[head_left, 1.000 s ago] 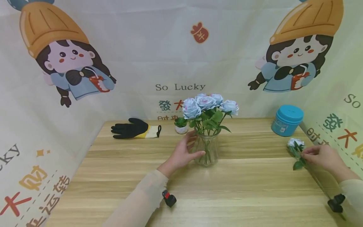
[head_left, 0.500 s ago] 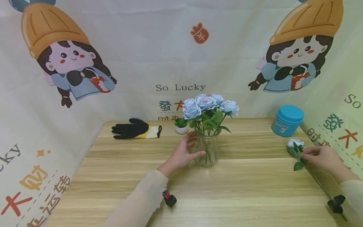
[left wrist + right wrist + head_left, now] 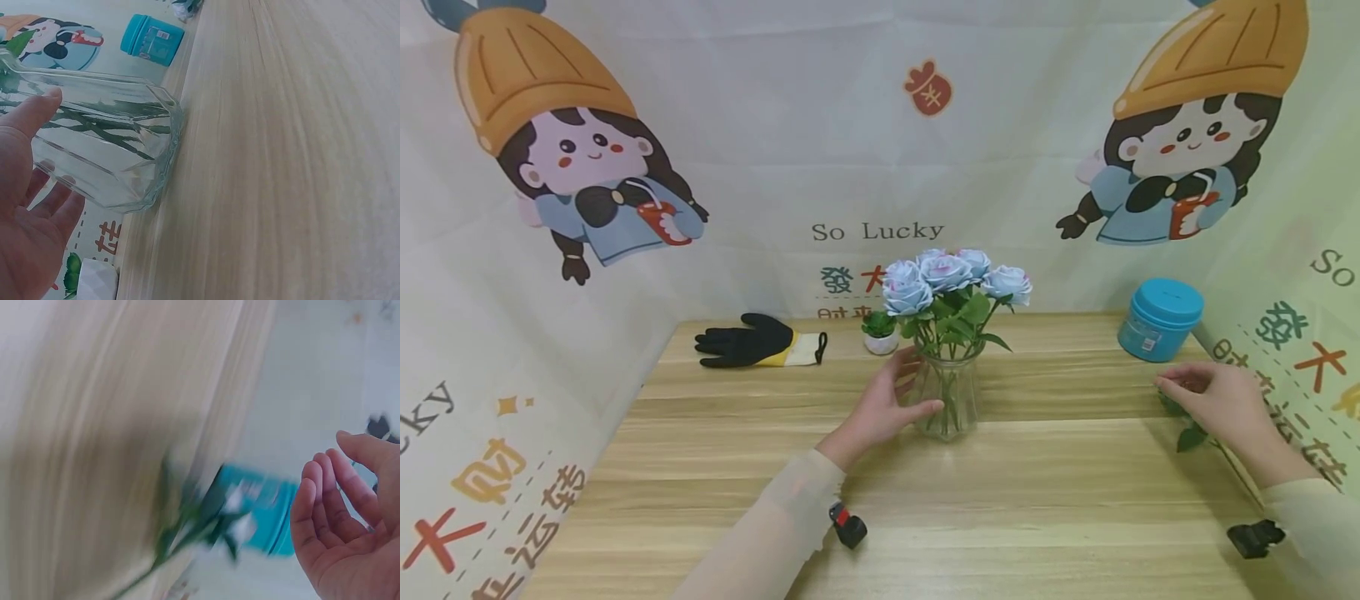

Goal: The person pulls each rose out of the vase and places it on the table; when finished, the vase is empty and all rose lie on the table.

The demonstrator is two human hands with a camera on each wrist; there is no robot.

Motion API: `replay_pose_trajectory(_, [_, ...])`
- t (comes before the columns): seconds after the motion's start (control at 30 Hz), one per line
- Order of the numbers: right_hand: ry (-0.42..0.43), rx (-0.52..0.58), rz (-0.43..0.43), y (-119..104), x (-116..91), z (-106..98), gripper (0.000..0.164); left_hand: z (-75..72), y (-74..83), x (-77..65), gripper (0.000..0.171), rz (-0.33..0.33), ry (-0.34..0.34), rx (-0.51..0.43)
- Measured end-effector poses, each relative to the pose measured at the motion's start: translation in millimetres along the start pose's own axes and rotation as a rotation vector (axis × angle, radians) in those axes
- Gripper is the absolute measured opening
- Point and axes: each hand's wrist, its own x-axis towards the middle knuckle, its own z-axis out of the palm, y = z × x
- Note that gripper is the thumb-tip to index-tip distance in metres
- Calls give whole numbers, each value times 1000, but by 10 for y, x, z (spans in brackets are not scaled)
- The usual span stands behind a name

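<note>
My left hand (image 3: 880, 408) grips the side of a clear glass vase (image 3: 957, 408), with the thumb in front and the fingers around the left side. Pale blue roses (image 3: 946, 272) with green leaves stand upright in it; their stems (image 3: 106, 128) show through the glass in the left wrist view. At the right, my right hand (image 3: 1236, 417) is above a single rose (image 3: 1192, 438) on the table and hides its bloom in the head view. The right wrist view shows this hand's fingers (image 3: 340, 519) loosely bent, holding nothing, apart from the blurred rose stem (image 3: 144, 575).
A blue lidded tub (image 3: 1161, 321) stands at the back right. A small potted succulent (image 3: 880, 332) is behind the vase to the left, and a black work glove (image 3: 748, 340) lies farther left. Printed cloth walls (image 3: 760, 167) border the wooden table (image 3: 962, 517).
My right hand has let go of the single rose and moved slightly left and up over its bloom. The left hand and vase have not moved.
</note>
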Motion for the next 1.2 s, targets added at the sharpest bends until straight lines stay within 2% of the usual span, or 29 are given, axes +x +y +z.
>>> replay_pose_trajectory(0.27, [39, 193, -82, -623, -6, 272, 26, -1, 28, -11, 88, -4, -3, 9])
replay_pose_trajectory(0.5, [103, 474, -111, -1054, 22, 560, 26, 22, 26, -1, 88, -5, -6, 7])
replay_pose_trajectory(0.67, [132, 654, -122, -1336, 128, 706, 26, 13, 8, 0, 89, -10, -6, -2])
replay_pose_trajectory(0.8, [133, 794, -101, -1521, 203, 825, 28, -11, -3, -5, 89, -15, -2, -1])
replay_pose_trajectory(0.93, [159, 886, -79, -1654, 246, 927, 29, -21, -13, -3, 89, -8, -9, 7])
replay_pose_trajectory(1.2, [218, 971, -91, -1818, 322, 1070, 25, -12, -27, 17, 89, 3, -12, 11])
